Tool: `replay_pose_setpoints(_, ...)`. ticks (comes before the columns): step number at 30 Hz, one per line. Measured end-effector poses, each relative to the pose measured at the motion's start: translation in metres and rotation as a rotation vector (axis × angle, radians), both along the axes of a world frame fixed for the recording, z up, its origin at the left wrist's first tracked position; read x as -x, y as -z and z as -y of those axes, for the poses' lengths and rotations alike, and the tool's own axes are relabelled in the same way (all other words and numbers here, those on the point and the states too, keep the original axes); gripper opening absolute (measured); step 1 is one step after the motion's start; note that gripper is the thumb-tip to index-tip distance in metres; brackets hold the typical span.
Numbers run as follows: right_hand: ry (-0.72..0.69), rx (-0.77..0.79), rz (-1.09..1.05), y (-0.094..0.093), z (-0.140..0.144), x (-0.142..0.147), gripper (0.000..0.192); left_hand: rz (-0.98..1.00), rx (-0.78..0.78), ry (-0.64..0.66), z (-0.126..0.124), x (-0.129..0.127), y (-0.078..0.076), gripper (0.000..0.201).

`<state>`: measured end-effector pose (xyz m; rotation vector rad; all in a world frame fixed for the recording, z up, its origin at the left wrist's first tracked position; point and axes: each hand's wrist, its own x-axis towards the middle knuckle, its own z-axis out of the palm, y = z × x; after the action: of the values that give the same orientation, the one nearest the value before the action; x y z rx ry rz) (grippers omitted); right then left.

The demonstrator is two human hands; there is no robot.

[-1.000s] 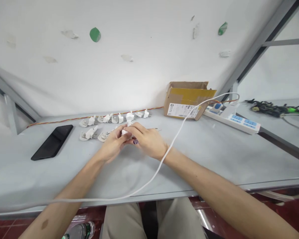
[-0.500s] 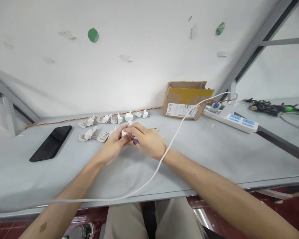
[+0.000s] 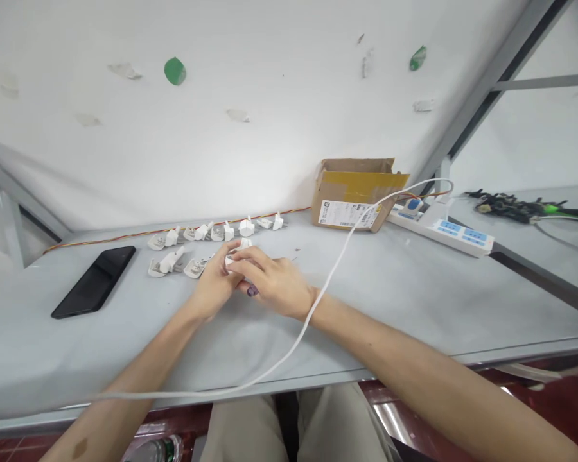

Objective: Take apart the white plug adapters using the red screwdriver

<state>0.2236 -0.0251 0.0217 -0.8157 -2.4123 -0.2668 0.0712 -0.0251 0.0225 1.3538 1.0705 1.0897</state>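
My left hand [image 3: 216,282] is closed around a white plug [image 3: 245,243], whose upper end stands above my fingers. My right hand [image 3: 272,279] meets it from the right, with thumb and fingers bent onto the plug's lower part. A small purple object [image 3: 253,290] pokes out beneath my right fingers; the rest of it is hidden in the palm. Just left of my hands lie open white plug parts [image 3: 166,262] with metal pins, partly covered by my left fingers. Behind them runs a row of several similar white plug pieces [image 3: 219,231].
A black phone [image 3: 94,282] lies at left. An open cardboard box [image 3: 356,192] stands against the wall, beside a white power strip [image 3: 447,231]. A white cable [image 3: 293,346] loops across my right wrist. Dark cable ends [image 3: 505,206] lie far right.
Both hands have shifted slightly left and the plug sits lower between my fingers. The whole view has moved a little, too.
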Motion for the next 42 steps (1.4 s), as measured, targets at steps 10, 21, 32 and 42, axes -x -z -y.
replay_pose_setpoints(10, 0.086, 0.002, -0.353, -0.001, -0.016, -0.012, 0.034, -0.606, -0.428, -0.435, -0.002, 0.003, -0.007, 0.029)
replay_pose_setpoints(21, 0.006, 0.234, -0.517, -0.005, -0.019, -0.011, 0.017, -0.807, -0.466, -0.28, 0.001, -0.001, 0.002, 0.023)
replay_pose_setpoints(32, 0.013, 0.277, -0.508, -0.006, -0.019, -0.011, 0.013, -0.852, -0.453, -0.281, 0.003, -0.002, 0.0, 0.028)
replay_pose_setpoints(42, 0.029, 0.329, -0.457, -0.002, -0.018, -0.009, 0.011, -0.975, -0.422, -0.301, 0.0, 0.001, 0.002, 0.027)
